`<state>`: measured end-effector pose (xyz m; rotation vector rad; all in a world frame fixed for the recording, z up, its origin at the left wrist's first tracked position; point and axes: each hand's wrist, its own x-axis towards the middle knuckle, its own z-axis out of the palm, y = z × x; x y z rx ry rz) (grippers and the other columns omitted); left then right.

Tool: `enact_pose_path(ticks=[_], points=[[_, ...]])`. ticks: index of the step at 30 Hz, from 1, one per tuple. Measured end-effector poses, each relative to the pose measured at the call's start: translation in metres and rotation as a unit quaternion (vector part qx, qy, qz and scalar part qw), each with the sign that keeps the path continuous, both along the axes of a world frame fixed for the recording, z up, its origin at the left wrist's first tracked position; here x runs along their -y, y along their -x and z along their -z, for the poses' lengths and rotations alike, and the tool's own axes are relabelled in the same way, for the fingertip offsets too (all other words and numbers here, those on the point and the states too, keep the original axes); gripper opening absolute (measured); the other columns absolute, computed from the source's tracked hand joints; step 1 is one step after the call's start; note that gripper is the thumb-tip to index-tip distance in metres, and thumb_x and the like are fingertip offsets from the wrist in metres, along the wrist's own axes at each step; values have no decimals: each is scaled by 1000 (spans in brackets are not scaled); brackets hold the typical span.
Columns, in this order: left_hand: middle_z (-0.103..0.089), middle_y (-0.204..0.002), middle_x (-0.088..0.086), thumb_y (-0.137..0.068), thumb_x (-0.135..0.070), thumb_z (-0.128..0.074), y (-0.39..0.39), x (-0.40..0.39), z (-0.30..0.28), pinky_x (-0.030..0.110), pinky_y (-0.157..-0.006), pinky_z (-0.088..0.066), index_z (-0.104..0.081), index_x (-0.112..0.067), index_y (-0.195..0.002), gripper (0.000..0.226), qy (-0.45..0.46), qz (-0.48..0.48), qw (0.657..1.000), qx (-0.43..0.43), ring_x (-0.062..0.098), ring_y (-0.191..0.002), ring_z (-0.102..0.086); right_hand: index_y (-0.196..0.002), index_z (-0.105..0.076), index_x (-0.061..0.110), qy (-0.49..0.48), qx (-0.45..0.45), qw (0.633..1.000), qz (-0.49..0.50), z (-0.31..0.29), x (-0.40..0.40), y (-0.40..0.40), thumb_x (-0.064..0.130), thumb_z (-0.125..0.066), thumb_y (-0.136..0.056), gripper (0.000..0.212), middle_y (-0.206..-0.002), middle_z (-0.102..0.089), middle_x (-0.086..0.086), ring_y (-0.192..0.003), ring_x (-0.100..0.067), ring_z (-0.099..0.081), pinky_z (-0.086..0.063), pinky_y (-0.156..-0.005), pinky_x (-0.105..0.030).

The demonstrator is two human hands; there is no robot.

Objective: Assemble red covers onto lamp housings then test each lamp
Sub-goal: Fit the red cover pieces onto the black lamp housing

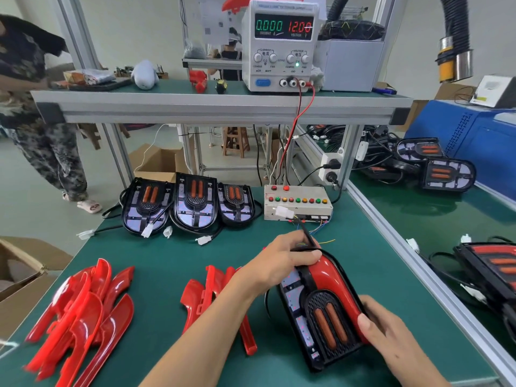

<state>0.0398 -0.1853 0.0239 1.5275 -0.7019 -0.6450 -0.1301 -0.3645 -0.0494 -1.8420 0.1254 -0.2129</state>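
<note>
Low and right of centre in the frame, the lamp housing (318,317) lies on the green worktop (167,263) with a red cover (332,277) seated along its right flank. The left hand (282,261) curls over the top end, the right hand (382,328) clasps the lower right edge. Both parts look like light, stiff moulded plastic, glossy and probably slippery; the cover likely flexes and its clips may snap. Holding by the outer rim seems safest, clear of the amber strips (331,325).
</note>
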Motion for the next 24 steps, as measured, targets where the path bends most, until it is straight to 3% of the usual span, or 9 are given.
enact_pose_path(ticks=[3,6,9,11,13,16,19,22,24], points=[[-64,-95,4,-87,-42,-65,8,6,-3,37,-93,-45,-65,-9,-102,36,-13,33,999,-13,18,-89,-58,-135,-61,29,-8,1,1000,-17,-10,-7,-8,50,-59,-93,46,-131,-69,9,-124,-9,-63,-47,-95,-13],[-63,-125,-18,-79,-91,-35,13,11,-5,33,-112,-30,-65,-27,-120,82,-97,18,995,7,7,-124,-50,-138,-56,46,-7,24,999,-24,-19,-14,-16,57,-60,-94,45,-141,-61,15,-132,-2,-55,-43,-99,-9],[-53,-150,1,-66,-104,-14,15,16,-9,42,-124,-20,-55,-11,-140,126,-142,4,990,18,18,-145,-40,-140,-54,47,-52,28,998,-31,-24,-16,-22,56,-61,-93,48,-144,-59,15,-135,-3,-53,-43,-100,-11],[-54,-148,-5,-64,-105,-10,17,18,-11,31,-119,-22,-57,-14,-139,127,-145,-9,989,30,8,-139,-43,-138,-58,44,-76,29,996,-36,-24,-16,-26,51,-61,-91,48,-142,-62,9,-133,-7,-56,-46,-100,-14],[-56,-126,-15,-61,-105,-8,17,18,-13,21,-102,-26,-60,-30,-126,112,-149,-15,987,48,2,-118,-45,-133,-64,38,-115,14,992,-43,-25,-16,-26,48,-64,-89,45,-136,-67,1,-128,-15,-62,-51,-96,-19],[-47,-99,-8,-65,-103,-6,18,22,-15,35,-87,-35,-43,-28,-94,89,-145,-26,985,89,13,-92,-41,-122,-72,31,-129,10,991,-23,-22,-17,-26,43,-66,-93,33,-124,-74,-7,-117,-23,-69,-55,-89,-23],[-56,-78,3,-75,-96,-2,17,24,-14,38,-79,-40,-45,-23,-76,85,-139,-63,978,143,21,-78,-50,-115,-76,26,-160,19,987,17,-13,-18,-26,35,-64,-94,26,-116,-76,-12,-108,-24,-73,-58,-83,-24],[-74,-105,-4,-90,-81,-9,21,13,-12,31,-101,-45,-74,-25,-103,87,-101,-109,980,134,12,-106,-64,-109,-79,20,-201,23,977,64,-6,-15,-24,34,-59,-89,31,-110,-77,-18,-101,-28,-75,-62,-82,-33],[-71,-95,-11,-96,-72,-22,25,-1,-10,29,-91,-49,-74,-20,-99,73,-69,-179,968,163,2,-93,-62,-103,-80,18,-232,16,966,110,-3,-13,-22,35,-58,-87,32,-105,-77,-21,-91,-27,-77,-63,-75,-34]])
